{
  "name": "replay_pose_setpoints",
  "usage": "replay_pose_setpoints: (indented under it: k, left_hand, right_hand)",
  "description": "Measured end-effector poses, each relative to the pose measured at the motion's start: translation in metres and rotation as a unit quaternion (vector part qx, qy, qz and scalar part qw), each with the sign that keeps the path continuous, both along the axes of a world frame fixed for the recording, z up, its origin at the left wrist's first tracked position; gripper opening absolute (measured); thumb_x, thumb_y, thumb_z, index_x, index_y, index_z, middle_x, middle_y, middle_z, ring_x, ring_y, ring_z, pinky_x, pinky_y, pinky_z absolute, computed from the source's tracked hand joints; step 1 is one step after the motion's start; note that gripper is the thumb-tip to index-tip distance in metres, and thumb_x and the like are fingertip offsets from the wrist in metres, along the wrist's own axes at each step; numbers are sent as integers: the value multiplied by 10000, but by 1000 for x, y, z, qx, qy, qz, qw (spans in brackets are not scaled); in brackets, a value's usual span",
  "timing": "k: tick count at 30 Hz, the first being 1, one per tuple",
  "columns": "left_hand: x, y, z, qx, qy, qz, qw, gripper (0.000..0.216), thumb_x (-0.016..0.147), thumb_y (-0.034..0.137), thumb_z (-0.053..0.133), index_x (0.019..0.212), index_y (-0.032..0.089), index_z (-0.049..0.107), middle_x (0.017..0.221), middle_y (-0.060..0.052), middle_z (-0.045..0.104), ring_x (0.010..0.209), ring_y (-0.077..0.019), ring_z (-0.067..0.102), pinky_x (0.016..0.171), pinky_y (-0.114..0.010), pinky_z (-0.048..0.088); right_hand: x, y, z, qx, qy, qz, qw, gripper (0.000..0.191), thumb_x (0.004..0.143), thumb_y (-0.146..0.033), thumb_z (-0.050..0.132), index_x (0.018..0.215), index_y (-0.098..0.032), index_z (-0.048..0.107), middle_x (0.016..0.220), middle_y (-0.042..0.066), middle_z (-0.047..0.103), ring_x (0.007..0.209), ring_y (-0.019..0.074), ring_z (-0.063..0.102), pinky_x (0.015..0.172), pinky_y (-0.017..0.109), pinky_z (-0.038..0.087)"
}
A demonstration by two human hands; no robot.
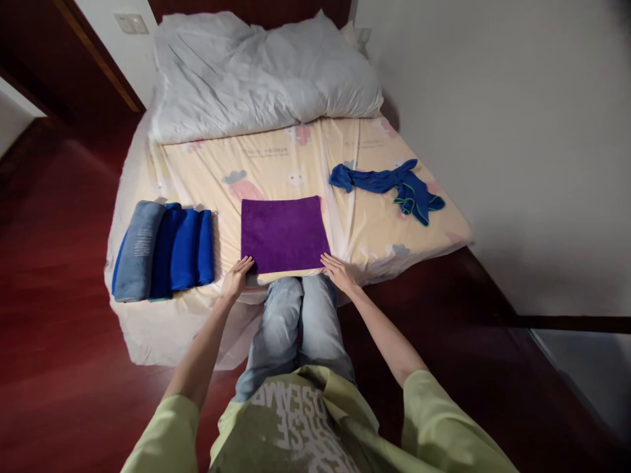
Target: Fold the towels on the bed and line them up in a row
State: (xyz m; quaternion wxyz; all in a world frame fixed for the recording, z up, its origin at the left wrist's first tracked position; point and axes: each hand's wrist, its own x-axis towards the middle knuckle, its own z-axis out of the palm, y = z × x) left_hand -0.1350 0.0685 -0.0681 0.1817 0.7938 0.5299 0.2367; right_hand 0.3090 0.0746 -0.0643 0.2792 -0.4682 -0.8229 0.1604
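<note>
**Both hands at the near corners of the purple towel**

Position: You stood at the foot of the bed (345, 151), with your knees against its near edge. The purple towel (283, 233) lay flat and square on the bed, at the middle of that near edge, directly in front of you.

Left hand (235, 277): It was palm down at the towel's near left corner. The fingers (245, 264) were stretched out and slightly spread, with their tips resting on the purple cloth. They were not closed around anything.

Right hand (339, 270): It was palm down at the near right corner, with the fingers spread and the tips touching the towel's edge. Nothing was gripped here either. The view did not show whether either thumb was tucked under the hem.

Surroundings: A row of folded towels sat to your left, apart from the purple towel. The grey-blue towel (138, 249) was outermost, and the blue towels (185, 248) touched it on the side toward the purple one. A crumpled blue cloth (394, 187) with green edging lay loose to your right, farther up the bed and clear of the purple towel. A white duvet (256, 72) was bunched at the head of the bed. The sheet was pale yellow with cartoon prints, under a clear plastic cover. A dark red wooden floor (59, 328) ran along the left side and the foot of the bed. A white wall (517, 131) stood close on the right. You wore light jeans (296, 328) and a pale green shirt (434, 420).
</note>
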Motion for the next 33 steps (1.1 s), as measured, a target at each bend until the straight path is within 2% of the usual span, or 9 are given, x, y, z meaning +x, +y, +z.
replay_pose_setpoints:
  k: [2,6,14,18,22,26,30,33]
  left_hand:
    - [-1,1,-6,12,-40,14,999,639,819,53,384,1374,164,681,1497,-84,620,1482,-234,502,1292,-509,365]
    - [-3,2,-12,8,-96,37,995,649,755,51,405,1306,186,721,1439,-59,669,1438,-232,555,1280,-522,385]
    - [-1,3,-3,-17,-139,56,989,598,732,66,442,1213,205,769,1366,-67,718,1385,-255,608,1254,-536,420]
    - [4,8,2,-32,-179,100,978,507,795,123,485,1208,210,766,1297,-72,753,1305,-257,664,1200,-503,486]
    - [8,14,2,-29,-228,143,963,352,879,269,560,1146,192,777,1204,-114,778,1180,-269,716,1100,-453,551]
    - [8,16,0,-45,-264,161,950,345,907,389,583,1097,182,783,1161,-126,789,1105,-266,734,1022,-412,571]
    - [13,18,4,-43,-281,213,935,388,918,473,581,1039,163,780,1067,-121,800,983,-253,739,900,-361,577]
    - [19,20,9,-20,-278,260,924,386,926,478,568,993,150,760,952,-98,788,850,-218,706,771,-306,546]
  right_hand:
    - [2,3,-4,-5,25,-16,1000,513,976,-57,424,1373,-215,706,1432,56,680,1405,210,603,1229,450,501]
    - [5,9,-10,-20,50,-17,998,552,921,-2,427,1325,-212,740,1411,57,694,1378,215,628,1212,451,517]
    - [1,7,-15,-25,101,-52,993,490,928,-43,466,1263,-227,773,1365,58,725,1355,214,647,1200,461,522]
    - [-1,7,-8,-48,135,-70,987,463,905,-61,451,1166,-213,803,1305,70,758,1308,208,678,1189,455,518]
    - [-7,11,-3,-83,219,-126,964,388,908,-159,494,1156,-207,788,1259,83,775,1252,211,700,1172,435,511]
    - [-16,20,-1,-108,296,-192,930,311,928,-344,594,1115,-175,778,1160,114,793,1125,237,736,1075,423,555]
    - [-18,30,-3,-102,300,-275,908,412,882,-502,650,1028,-134,765,929,111,782,863,224,721,844,370,598]
    - [-16,34,-4,-98,286,-294,907,458,890,-550,625,1032,-133,752,879,92,759,794,202,677,788,345,577]
